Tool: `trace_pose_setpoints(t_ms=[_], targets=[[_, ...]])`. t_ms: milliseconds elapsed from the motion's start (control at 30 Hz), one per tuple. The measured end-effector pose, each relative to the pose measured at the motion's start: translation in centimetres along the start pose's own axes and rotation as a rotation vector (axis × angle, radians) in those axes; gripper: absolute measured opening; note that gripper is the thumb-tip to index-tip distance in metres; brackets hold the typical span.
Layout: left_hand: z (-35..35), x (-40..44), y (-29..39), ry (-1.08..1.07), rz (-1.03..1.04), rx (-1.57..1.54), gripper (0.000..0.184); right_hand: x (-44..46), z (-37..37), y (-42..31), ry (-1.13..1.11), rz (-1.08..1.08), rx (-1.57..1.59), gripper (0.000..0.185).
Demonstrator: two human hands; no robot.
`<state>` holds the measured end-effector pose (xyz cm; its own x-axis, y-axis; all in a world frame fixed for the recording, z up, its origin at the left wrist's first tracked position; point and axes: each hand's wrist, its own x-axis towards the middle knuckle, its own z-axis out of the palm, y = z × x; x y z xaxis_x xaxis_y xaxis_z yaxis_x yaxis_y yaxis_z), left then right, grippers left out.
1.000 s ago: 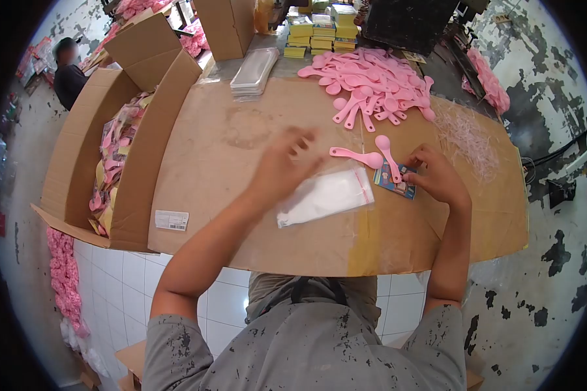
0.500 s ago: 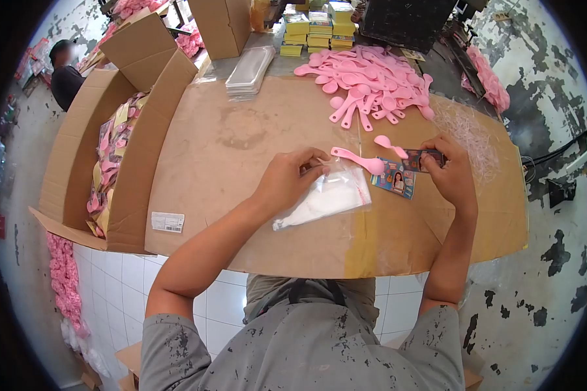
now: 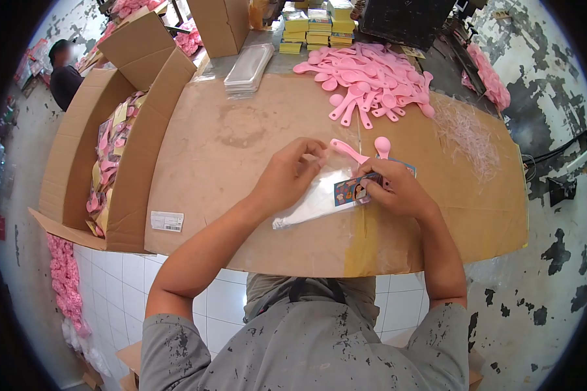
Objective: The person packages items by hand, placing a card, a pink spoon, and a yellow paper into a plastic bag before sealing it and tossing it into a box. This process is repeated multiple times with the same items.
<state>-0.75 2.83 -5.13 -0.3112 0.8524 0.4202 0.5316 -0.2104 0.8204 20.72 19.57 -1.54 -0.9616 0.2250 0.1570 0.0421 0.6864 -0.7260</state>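
Note:
My left hand [image 3: 292, 174] is closed, with thumb and fingers pinching the upper edge of a clear plastic bag [image 3: 306, 207] that lies with other flat bags on the cardboard. My right hand [image 3: 399, 189] grips a dark, colourful printed card [image 3: 347, 191], which it holds over the bag's right side. Just beyond the bag lies a pink spoon [image 3: 349, 150], its bowl end hidden by my right hand. A second pink spoon [image 3: 382, 146] points away from me behind the right hand. Part of another printed card [image 3: 409, 167] shows beside that hand.
Pink spoons [image 3: 375, 81] are heaped at the back. Clear sleeves [image 3: 248, 72] and yellow-edged card stacks [image 3: 319, 29] stand further left. An open carton [image 3: 127, 176] of packed bags is on the left. Clear shreds [image 3: 466, 133] lie right. A person [image 3: 65, 75] is at far left.
My right hand has moved left and nearer to me, bringing the card over the bag. The second spoon has turned, its bowl now pointing away. My left hand has stayed almost in place.

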Motion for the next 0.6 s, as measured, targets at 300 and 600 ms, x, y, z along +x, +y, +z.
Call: trace_pose_setpoints(t_ms=[300,600], targets=[[-2.6,0.4,3.0,-0.118,-0.311,-0.635,0.048,0.0,-0.6,-0.3,0.307,0.25,0.412,0.019],[-1.4,-0.2,3.3,-0.139,-0.321,-0.512,0.054,0.4,0.3,-1.3,0.408,-0.064,0.269,0.029]])
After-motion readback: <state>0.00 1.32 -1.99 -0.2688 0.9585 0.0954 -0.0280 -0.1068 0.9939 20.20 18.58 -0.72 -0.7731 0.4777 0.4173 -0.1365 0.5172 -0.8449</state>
